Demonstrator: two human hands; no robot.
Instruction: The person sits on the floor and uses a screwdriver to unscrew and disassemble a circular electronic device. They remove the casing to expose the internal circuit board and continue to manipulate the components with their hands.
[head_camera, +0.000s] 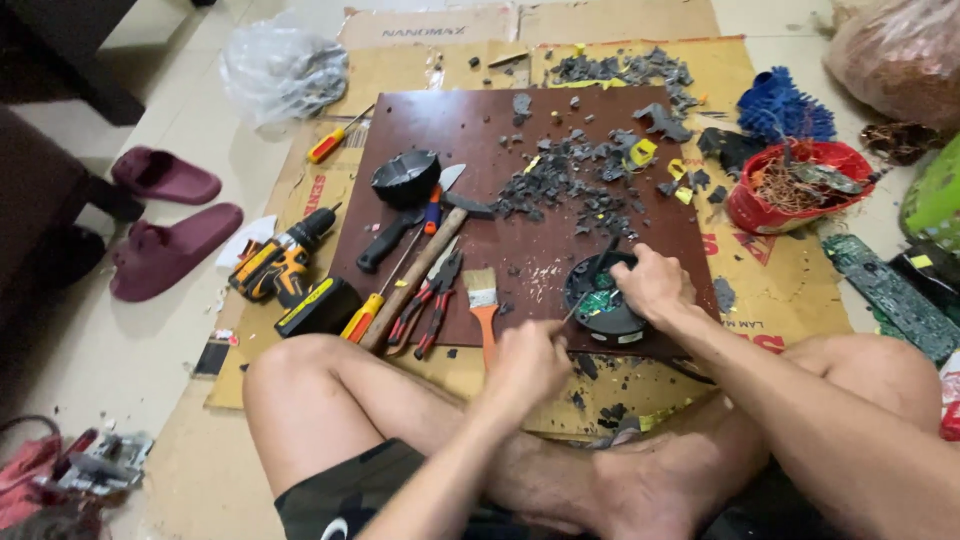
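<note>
I sit cross-legged in front of a dark brown board (560, 240). My right hand (652, 283) holds down a round black plastic casing (605, 312) with a green circuit board inside, at the board's near edge. My left hand (527, 362) grips a thin screwdriver-like tool (574, 311) whose metal tip reaches into the casing from the left. A pile of broken black plastic bits (570, 180) lies further back on the board.
On the board's left lie a hammer (420, 270), pliers (430, 305), screwdrivers, a small orange-handled brush (483, 305) and a round black part (405, 178). A yellow cordless drill (285, 262) and battery sit left of it. A red bowl of copper wire (795, 185) stands right; slippers (165, 210) left.
</note>
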